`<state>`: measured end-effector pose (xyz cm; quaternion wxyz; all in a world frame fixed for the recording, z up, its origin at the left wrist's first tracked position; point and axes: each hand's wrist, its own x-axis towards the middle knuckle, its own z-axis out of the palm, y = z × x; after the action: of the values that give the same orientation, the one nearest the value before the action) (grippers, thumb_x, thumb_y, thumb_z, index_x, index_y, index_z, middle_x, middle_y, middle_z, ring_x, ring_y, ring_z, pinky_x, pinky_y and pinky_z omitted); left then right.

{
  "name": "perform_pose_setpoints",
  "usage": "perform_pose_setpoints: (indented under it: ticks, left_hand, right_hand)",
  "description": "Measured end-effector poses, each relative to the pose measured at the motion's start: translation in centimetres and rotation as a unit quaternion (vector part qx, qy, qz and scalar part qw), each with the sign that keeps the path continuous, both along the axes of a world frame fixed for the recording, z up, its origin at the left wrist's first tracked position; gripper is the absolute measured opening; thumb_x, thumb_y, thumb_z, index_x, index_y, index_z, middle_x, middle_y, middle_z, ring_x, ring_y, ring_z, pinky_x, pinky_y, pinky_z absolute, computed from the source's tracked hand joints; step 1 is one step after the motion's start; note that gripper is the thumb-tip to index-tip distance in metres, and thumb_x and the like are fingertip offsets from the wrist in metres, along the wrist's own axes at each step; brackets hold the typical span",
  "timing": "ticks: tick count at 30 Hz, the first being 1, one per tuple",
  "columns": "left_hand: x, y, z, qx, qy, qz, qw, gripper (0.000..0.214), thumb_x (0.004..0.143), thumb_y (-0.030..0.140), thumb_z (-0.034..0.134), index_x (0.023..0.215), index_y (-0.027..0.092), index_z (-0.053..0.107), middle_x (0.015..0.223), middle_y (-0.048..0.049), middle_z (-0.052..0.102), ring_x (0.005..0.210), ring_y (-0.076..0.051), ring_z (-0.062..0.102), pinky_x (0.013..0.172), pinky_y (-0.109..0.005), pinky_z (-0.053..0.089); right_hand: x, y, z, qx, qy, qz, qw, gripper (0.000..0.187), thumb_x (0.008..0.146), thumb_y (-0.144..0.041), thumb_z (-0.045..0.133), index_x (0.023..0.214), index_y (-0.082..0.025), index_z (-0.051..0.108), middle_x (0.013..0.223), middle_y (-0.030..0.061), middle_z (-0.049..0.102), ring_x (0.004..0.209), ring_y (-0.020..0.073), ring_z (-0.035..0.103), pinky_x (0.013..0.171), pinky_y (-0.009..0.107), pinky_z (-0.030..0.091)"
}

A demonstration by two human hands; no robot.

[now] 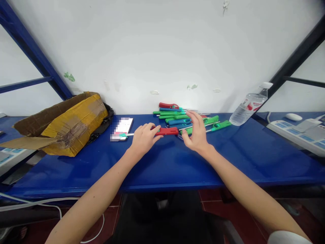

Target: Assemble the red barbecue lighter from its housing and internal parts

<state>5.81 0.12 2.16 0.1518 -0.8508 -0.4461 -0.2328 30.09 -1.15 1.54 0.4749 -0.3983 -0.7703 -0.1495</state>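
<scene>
My left hand (pixel 144 138) grips a red long-reach lighter (pixel 169 131) between thumb and fingers. The handle points right, and its metal tube with a teal tip extends left, over the phone (pixel 126 123). My right hand (pixel 197 135) is just right of the red handle, thumb and fingers apart with nothing between them. Behind and around it lies a pile of long-reach lighters, among them a green lighter (pixel 221 125), a blue lighter (pixel 179 122) and another red lighter (pixel 168 105). My right hand covers part of the pile.
An open cardboard box (pixel 76 127) wrapped in yellow tape stands on the left, with black plastic behind it. At the back right is a tilted-looking water bottle (pixel 247 107). A power strip (pixel 299 134) lies at the right of the blue table (pixel 162 169). A white wall rises behind.
</scene>
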Motion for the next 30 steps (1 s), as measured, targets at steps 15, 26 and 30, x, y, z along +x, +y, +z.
perform_pose_setpoints:
  ticks: [15, 26, 30]
  left_hand:
    - [0.6, -0.6, 0.3, 0.174, -0.137, -0.020, 0.975, 0.034, 0.094, 0.025, 0.052, 0.126, 0.019, 0.063, 0.124, -0.0132, 0.065, 0.124, -0.032, 0.052, 0.105, -0.049, 0.035]
    - [0.6, 0.9, -1.5, -0.147, -0.365, -0.056, 0.917, 0.022, 0.091, 0.032, 0.052, 0.095, 0.018, 0.068, 0.096, -0.0083, 0.069, 0.089, -0.023, 0.062, 0.089, -0.039, 0.046]
    - [1.1, 1.4, -2.3, -0.235, -0.420, -0.063, 0.874, 0.033, 0.096, 0.042, 0.046, 0.096, 0.017, 0.068, 0.085, -0.0062, 0.070, 0.074, -0.018, 0.064, 0.073, -0.031, 0.050]
  right_hand:
    - [-5.0, 2.9, 0.3, -0.216, -0.074, 0.026, 0.973, 0.042, 0.096, -0.020, 0.042, 0.137, -0.015, 0.051, 0.118, 0.0179, 0.063, 0.098, 0.0307, 0.063, 0.086, 0.046, 0.048]
    - [-2.2, 2.1, 1.7, -0.645, 0.395, 0.402, 0.516, 0.030, 0.079, -0.023, 0.059, 0.108, -0.019, 0.062, 0.077, -0.0013, 0.061, 0.043, 0.0063, 0.042, 0.039, 0.020, 0.033]
    - [-1.9, 2.4, 1.2, -0.686, 0.382, 0.416, 0.459, 0.024, 0.080, -0.019, 0.053, 0.103, -0.018, 0.061, 0.074, -0.0012, 0.062, 0.038, 0.0049, 0.036, 0.036, 0.018, 0.030]
